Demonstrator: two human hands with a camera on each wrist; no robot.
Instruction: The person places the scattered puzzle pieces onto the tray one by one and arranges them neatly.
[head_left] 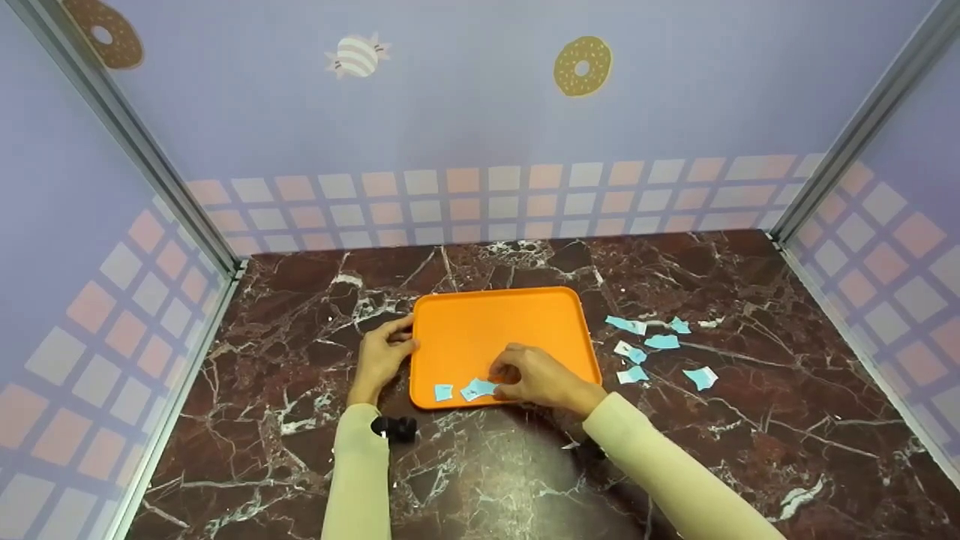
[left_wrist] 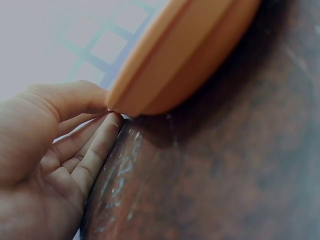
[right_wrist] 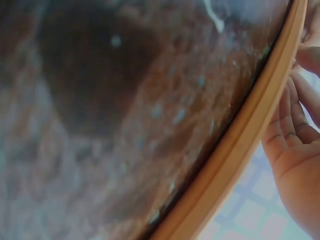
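Observation:
An orange tray (head_left: 502, 330) lies on the marbled table. My left hand (head_left: 382, 356) holds its left edge; in the left wrist view the thumb and fingertips meet at the tray's rim (left_wrist: 165, 60). Over the tray's near side, my right hand (head_left: 536, 379) has its thumb and curled fingers at a torn light-blue paper piece (head_left: 478, 388), seemingly pinching its right end. To the left of that piece lies a smaller blue paper scrap (head_left: 443, 392). From the right wrist view, the fingertips of my right hand (right_wrist: 300, 145) are partly hidden behind the tray rim.
Right of the tray, several torn blue and white paper pieces (head_left: 662, 342) are scattered on the dark red marbled table (head_left: 750, 435). One of them, a blue scrap (head_left: 701, 378), lies farther right. Patterned panels (head_left: 480, 120) stand behind and at both sides.

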